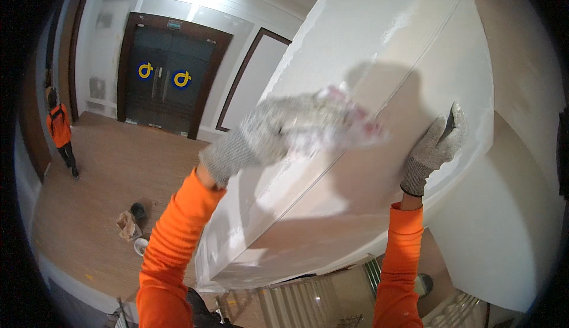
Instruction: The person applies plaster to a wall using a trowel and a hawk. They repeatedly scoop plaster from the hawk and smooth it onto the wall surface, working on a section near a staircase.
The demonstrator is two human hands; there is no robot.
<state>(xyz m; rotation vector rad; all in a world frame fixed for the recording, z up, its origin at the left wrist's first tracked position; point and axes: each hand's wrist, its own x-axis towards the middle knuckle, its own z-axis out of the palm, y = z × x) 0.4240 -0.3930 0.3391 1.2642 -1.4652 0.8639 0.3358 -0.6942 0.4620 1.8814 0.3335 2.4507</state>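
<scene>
A large white plasterboard panel (308, 200) slants across the view, with a long seam line and smeared filler patches on it. My left hand (261, 129), in a grey knit glove, is smeared by motion in front of the panel. It is closed around a crumpled white-and-red sheet (361, 123), too blurred to tell whether it is plastic or cloth. Near the panel's right edge, my right hand (437, 141) wears a similar glove with a dark palm. Its fingers stretch upward, apart from the thumb, and nothing shows in them. Whether it touches the panel I cannot tell.
At far left a person (59, 128) in an orange top stands on the brown floor. Behind are dark glass double doors (169, 76). A dark bucket (138, 211), a paper bag (127, 226) and a white bucket (141, 246) stand below. A ribbed platform (299, 304) lies underneath me.
</scene>
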